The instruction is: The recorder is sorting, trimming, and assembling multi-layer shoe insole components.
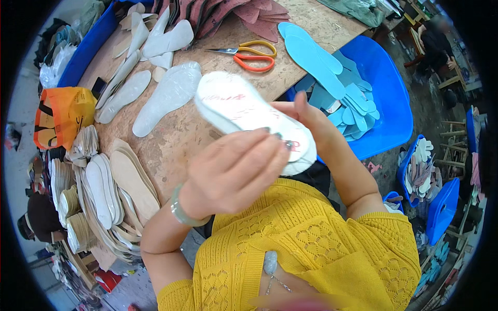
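Observation:
A white fuzzy insole with red markings, seemingly two layers lying together, is held up in front of me over the table edge. My left hand, with a pale bracelet at the wrist, has its fingers bent and pressed together on the insole's near end by a red mark. Around the right edge wraps my right hand, its thumb raised and its other fingers partly hidden behind the insole. Beyond the insole lie scissors with one yellow and one orange handle. A plastic-looking whitish insole rests to the left.
Light-blue insoles overhang the table's right edge, above a blue tub holding more. Dark red pieces are piled at the back. Beige insole stacks and an orange bag stand left. Another person sits far right.

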`<state>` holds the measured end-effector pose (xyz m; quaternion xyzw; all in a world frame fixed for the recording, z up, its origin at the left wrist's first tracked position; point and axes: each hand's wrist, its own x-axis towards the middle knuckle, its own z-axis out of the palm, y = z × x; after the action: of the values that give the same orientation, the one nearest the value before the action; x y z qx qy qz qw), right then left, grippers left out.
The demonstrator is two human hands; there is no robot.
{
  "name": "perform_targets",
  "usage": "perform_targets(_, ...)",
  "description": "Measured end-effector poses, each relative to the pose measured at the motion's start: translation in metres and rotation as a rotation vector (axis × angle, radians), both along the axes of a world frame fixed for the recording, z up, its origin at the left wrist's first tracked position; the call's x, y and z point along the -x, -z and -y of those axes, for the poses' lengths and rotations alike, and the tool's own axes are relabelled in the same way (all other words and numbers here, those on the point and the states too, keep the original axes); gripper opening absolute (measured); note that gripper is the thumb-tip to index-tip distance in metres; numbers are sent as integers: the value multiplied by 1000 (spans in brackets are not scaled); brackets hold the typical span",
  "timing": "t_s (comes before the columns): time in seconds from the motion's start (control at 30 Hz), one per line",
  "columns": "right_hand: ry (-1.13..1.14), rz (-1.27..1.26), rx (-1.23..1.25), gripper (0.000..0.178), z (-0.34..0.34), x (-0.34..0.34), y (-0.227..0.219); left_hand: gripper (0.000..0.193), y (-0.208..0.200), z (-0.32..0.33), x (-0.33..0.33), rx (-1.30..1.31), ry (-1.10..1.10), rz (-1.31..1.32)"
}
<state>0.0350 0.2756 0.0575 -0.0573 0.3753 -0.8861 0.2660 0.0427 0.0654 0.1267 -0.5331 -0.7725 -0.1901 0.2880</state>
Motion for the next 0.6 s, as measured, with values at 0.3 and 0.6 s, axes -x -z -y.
perform_targets(0.3, 196, -76, -233, 56, -23, 16, 15, 43, -44, -11, -22, -520, 825, 1364)
perform_targets(0.6, 182, -174, -408, 52, 19, 25, 26, 41, -36, 19, -92, -768, 750, 1398)
